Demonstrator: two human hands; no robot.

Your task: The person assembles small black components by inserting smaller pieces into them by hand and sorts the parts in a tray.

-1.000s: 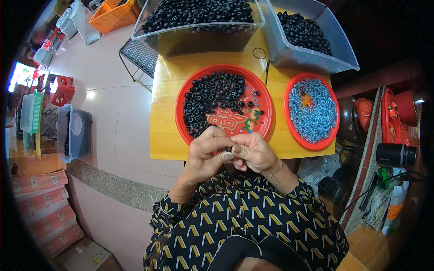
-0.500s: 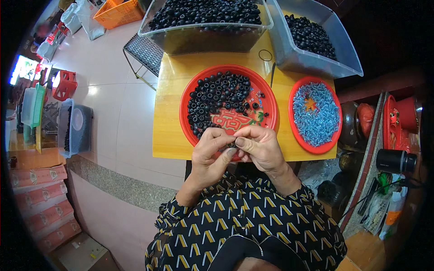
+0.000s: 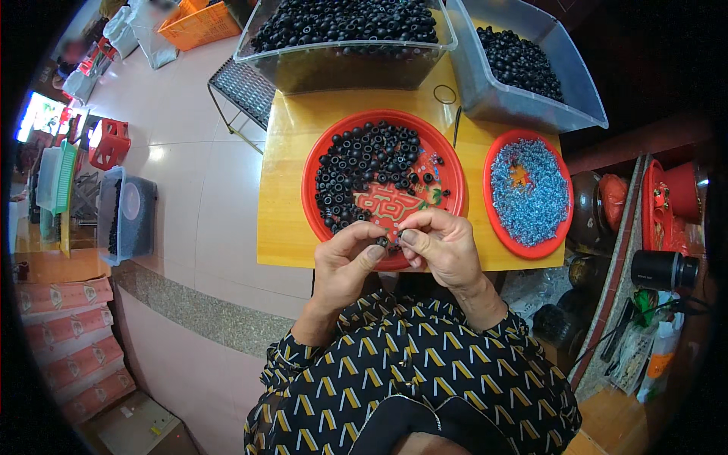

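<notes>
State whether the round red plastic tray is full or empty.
Partly full: black round beads cover much of the tray, but its patterned red lower middle shows.

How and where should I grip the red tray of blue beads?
Likely best by its raised rim, from left and right at once. The red tray is wide and shallow, holding loose blue beads, so opposite grips should keep it level. Its right side appears to reach the edge of the table, possibly leaving room underneath.
</notes>
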